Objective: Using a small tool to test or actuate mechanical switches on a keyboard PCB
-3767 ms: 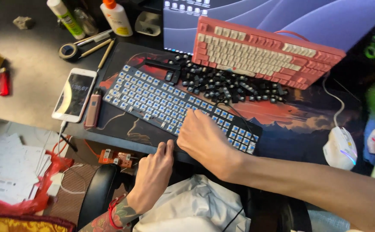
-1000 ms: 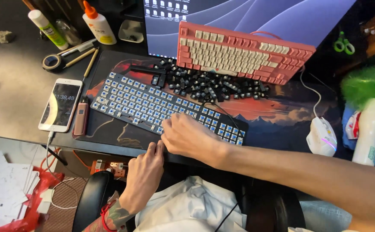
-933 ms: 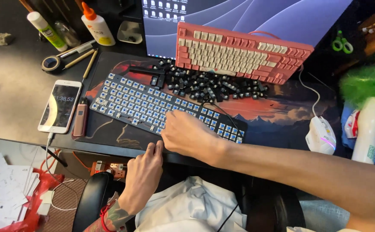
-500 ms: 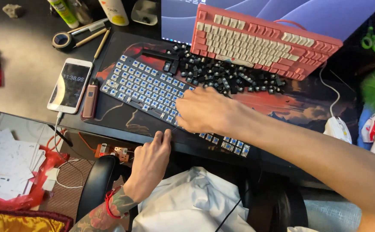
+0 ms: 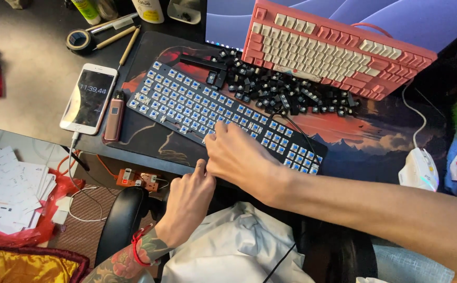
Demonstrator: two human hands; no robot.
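1. At the near edge of the dark tabletop (image 5: 34, 78), the right hand (image 5: 239, 157) lies palm down on the near row of a black keyboard with its keycaps off and blue switches bare (image 5: 197, 102); its fingers (image 5: 213, 137) curl onto the switches at the middle of that row, pressing rather than clasping anything.
2. The left hand (image 5: 186, 202) sits just near of it at the tabletop's edge, fingers half bent and holding nothing I can make out; its forefinger tip touches the right hand's thumb side.
3. The keyboard lies slantwise on a dark desk mat with a red sunset print (image 5: 375, 131), its left end farther away than its right.
4. Just beyond it is a heap of loose black keycaps (image 5: 286, 94), and beyond those a pink keyboard with cream keys (image 5: 338, 52), propped against a monitor.
5. Left of the bare keyboard lie a slim brown pen-like device (image 5: 114, 116) and a white smartphone with a lit screen (image 5: 89, 98).
6. Far right, a white computer mouse (image 5: 419, 169) rests on the mat.
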